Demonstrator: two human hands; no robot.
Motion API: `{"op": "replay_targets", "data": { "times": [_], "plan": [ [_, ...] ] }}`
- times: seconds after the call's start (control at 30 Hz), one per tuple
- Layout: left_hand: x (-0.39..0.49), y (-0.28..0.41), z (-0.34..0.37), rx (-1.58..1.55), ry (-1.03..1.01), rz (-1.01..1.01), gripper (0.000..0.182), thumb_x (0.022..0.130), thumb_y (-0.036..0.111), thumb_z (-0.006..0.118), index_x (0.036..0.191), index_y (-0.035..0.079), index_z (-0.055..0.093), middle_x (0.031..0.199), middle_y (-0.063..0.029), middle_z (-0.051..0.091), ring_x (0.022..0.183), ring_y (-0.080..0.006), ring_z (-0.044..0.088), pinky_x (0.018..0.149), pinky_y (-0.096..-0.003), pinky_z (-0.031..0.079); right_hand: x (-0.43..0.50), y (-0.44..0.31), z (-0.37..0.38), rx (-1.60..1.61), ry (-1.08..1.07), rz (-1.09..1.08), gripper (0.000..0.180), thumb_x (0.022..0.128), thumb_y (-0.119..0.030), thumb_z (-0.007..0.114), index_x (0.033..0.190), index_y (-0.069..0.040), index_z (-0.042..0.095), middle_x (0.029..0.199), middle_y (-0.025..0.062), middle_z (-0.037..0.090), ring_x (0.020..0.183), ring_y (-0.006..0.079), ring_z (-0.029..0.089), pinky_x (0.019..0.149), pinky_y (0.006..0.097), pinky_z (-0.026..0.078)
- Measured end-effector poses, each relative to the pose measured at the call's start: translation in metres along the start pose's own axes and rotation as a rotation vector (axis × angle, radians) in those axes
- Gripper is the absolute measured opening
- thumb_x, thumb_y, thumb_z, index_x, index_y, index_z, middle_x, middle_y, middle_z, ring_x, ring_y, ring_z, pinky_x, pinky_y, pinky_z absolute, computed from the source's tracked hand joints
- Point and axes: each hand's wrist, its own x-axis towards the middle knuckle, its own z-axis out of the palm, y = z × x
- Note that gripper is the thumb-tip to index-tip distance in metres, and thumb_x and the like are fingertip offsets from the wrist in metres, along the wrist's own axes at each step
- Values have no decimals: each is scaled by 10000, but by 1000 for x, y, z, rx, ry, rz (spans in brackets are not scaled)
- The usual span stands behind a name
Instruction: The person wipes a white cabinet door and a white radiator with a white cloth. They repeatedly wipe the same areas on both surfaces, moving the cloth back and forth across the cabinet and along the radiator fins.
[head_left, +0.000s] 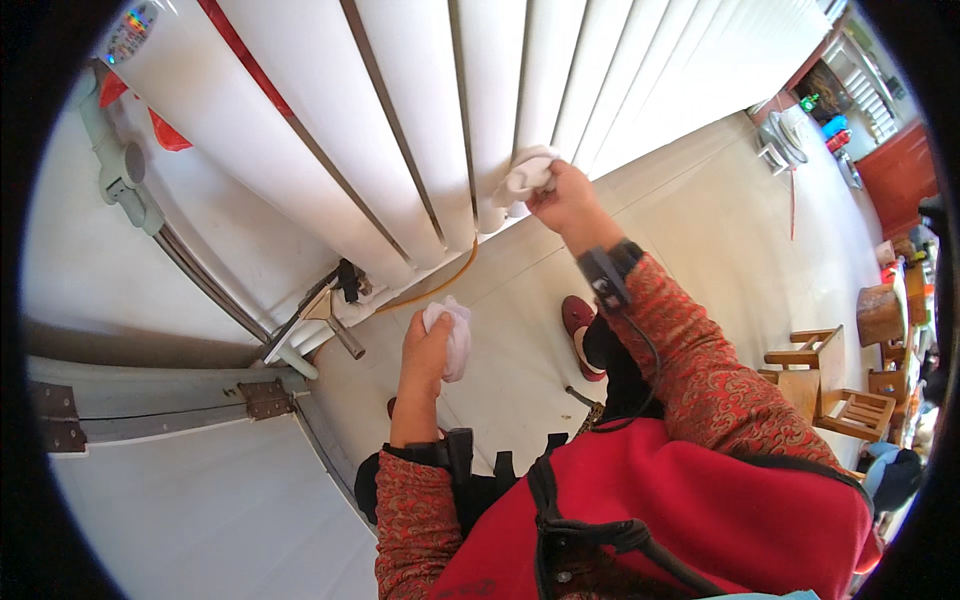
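Observation:
My right hand (564, 196) grips a bunched white cloth (529, 174) against the lower part of a tube of the white radiator (420, 112). Lower and to the left, my left hand (426, 349) is closed on a second folded cloth (453, 337), whitish with a pink tint, held over the tiled floor away from the radiator. The radiator's thick upright tubes stand in a row, with dark gaps between them. A strip of red shows behind the tubes at the upper left.
A squeegee (330, 315) leans by the wall at the radiator's left end, near grey pipes (120, 172). A hinged white door (217, 510) is at the lower left. Wooden stools (817, 360) stand on the right. A yellow hose or cable (450, 279) runs beneath the radiator.

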Motion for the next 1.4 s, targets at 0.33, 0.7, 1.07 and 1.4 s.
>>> {"op": "replay_targets", "data": {
  "times": [0.33,0.7,1.07,1.4],
  "plan": [
    [-7,-15,-12,20,93,-1,374,862,203,581,1168,-4,523,1041,-108,609,918,-203,589,786,-332,481,-49,-11,-84,-231,-179,212,227,961,-179,451,1040,-15,586,928,79,624,819,220,630,635,347,544],
    [-16,-48,-36,150,126,-63,388,884,244,550,1178,-5,513,1039,-133,600,904,-260,595,737,-379,495,-21,16,-52,-573,-87,133,321,866,-310,592,901,6,638,829,104,635,669,196,602,523,364,470],
    [-45,-50,-24,-364,-2,-15,404,951,300,452,1238,18,484,1170,-128,573,1040,-284,575,873,-424,489,-4,26,-51,-915,-189,31,325,844,-311,599,981,-20,642,851,81,637,728,179,604,555,354,482],
    [-109,24,-4,-949,-134,211,511,957,397,428,1324,41,426,1337,-127,484,1228,-307,467,1052,-467,357,-14,17,-55,-367,-234,226,297,897,-237,567,1066,4,608,927,90,644,768,198,654,584,332,572]
  ]
}}
